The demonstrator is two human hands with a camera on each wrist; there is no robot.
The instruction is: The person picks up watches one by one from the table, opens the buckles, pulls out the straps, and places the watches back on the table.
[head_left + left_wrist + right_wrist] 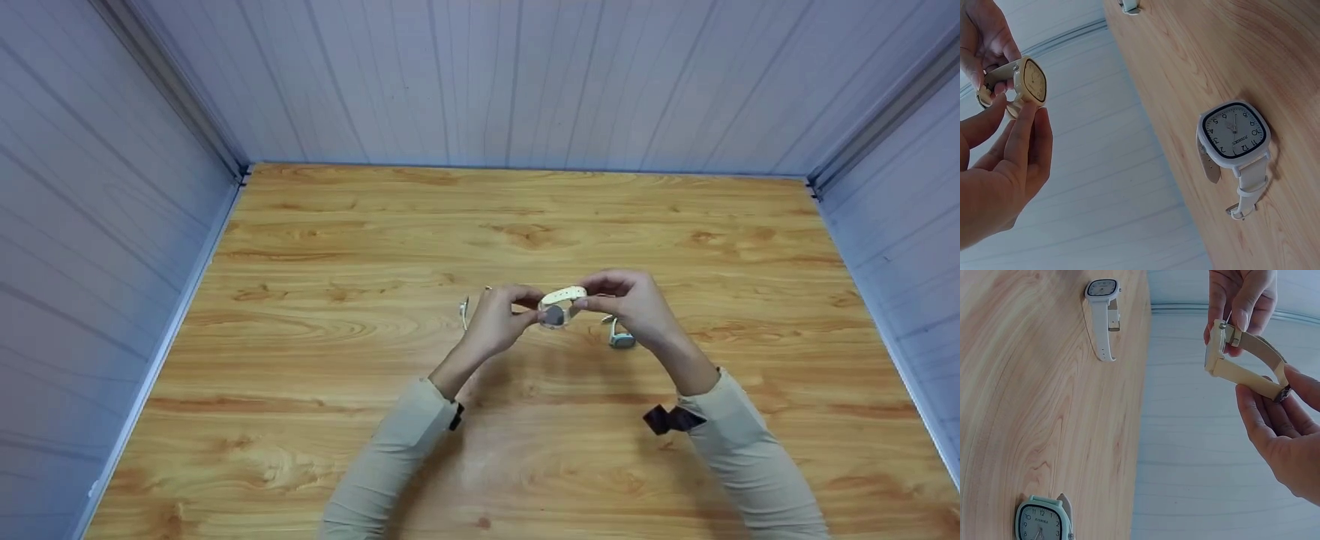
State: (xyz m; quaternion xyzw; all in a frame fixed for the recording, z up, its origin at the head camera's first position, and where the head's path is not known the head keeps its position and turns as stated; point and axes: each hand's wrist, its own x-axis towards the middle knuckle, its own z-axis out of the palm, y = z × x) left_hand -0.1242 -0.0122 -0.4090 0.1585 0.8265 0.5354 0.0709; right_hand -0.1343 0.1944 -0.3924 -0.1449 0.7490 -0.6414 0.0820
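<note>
In the head view, the left hand [495,321] is hiding part of the white wristwatch [463,309]. The right wrist view's bottom edge is cutting off the mint-green wristwatch [1041,520]. Markings on the cream wristwatch [1033,80] are blurring in the left wrist view — too small to read.

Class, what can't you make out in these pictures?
- Head: white watch, partly hidden by the left hand.
- Head: numerals on the mint watch, too small.
- Right wrist: mint watch's bottom, cut off by the lower edge.
- Right wrist: dial of the cream watch, turned nearly edge-on.
</note>
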